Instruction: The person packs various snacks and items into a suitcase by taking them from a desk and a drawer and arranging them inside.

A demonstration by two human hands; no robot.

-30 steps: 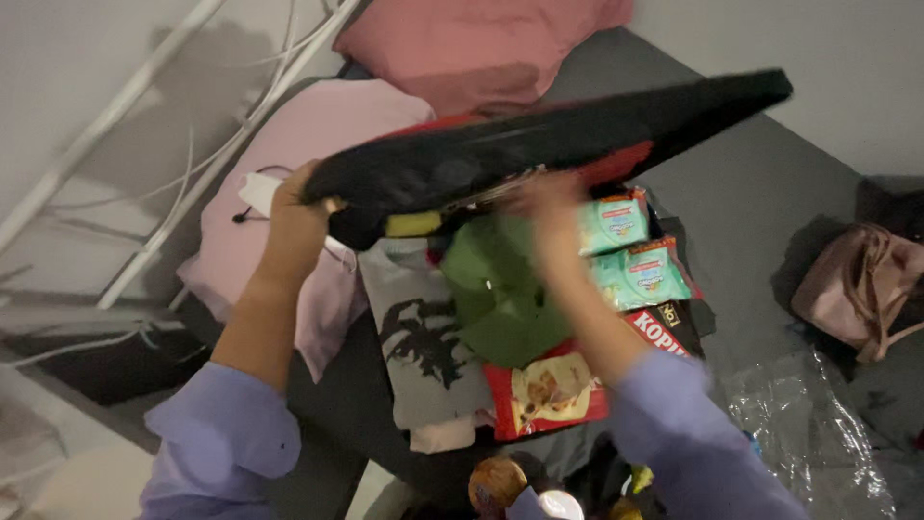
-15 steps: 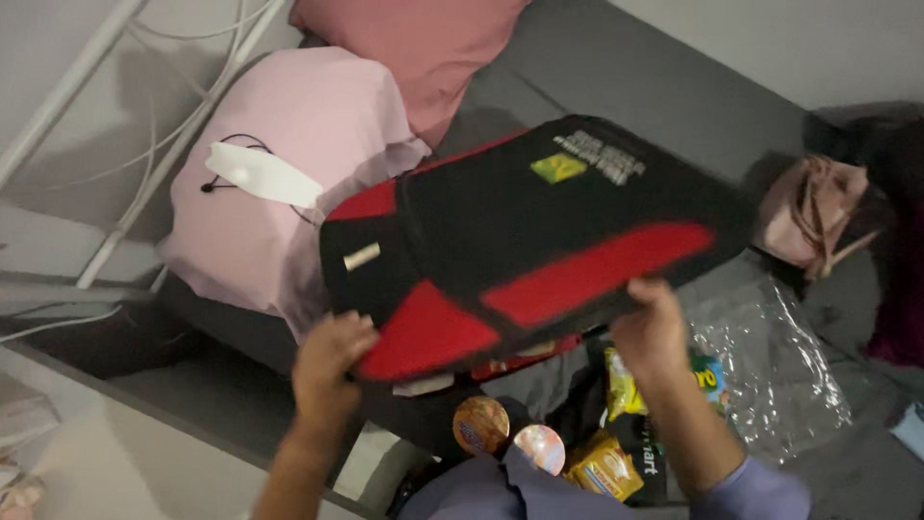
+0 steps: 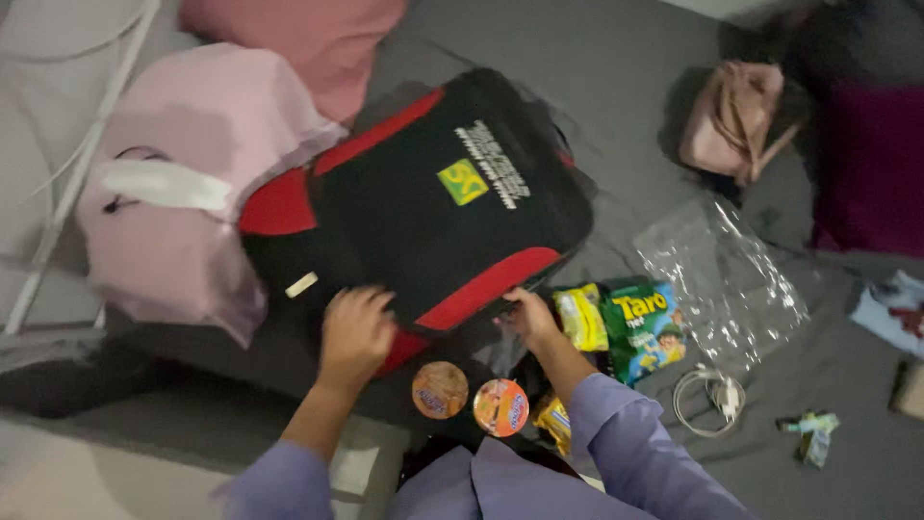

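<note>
A black-and-red fabric backpack (image 3: 423,207) lies flat on a grey bedsheet (image 3: 616,87) beside a white metal bed frame (image 3: 67,183) and soft pink pillows (image 3: 183,202). The left hand (image 3: 354,329) rests on its near edge, fingers curled; the right hand (image 3: 527,313) pinches the lower corner. Glossy snack packets (image 3: 640,323), two round cup lids (image 3: 470,397), crinkled clear plastic (image 3: 722,270) and a coiled white cable (image 3: 705,397) lie nearby.

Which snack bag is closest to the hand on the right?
The yellow snack bag, lying right beside the right hand. The green snack bag lies farther out, past the yellow one.
</note>
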